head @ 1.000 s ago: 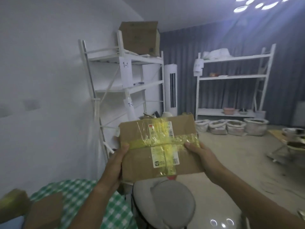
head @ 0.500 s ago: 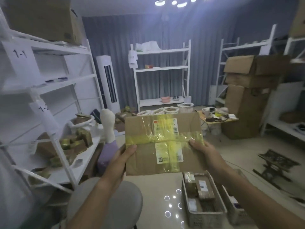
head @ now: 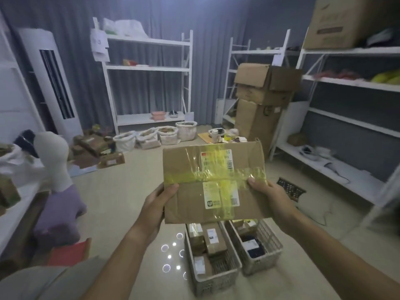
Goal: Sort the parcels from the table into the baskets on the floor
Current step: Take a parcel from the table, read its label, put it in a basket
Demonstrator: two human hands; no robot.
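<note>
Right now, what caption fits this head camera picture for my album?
Both hands, left hand and right hand, hold a taped parcel above two floor baskets.

taped parcel [head: 214,182] gripped by left hand [head: 157,204], right hand [head: 271,197], above 2 baskets [head: 216,280]

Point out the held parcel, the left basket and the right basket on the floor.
parcel [head: 190,169]: head view, bare cardboard left of the labels.
left basket [head: 218,282]: head view, near front wall.
right basket [head: 272,241]: head view, right side wall.
</note>
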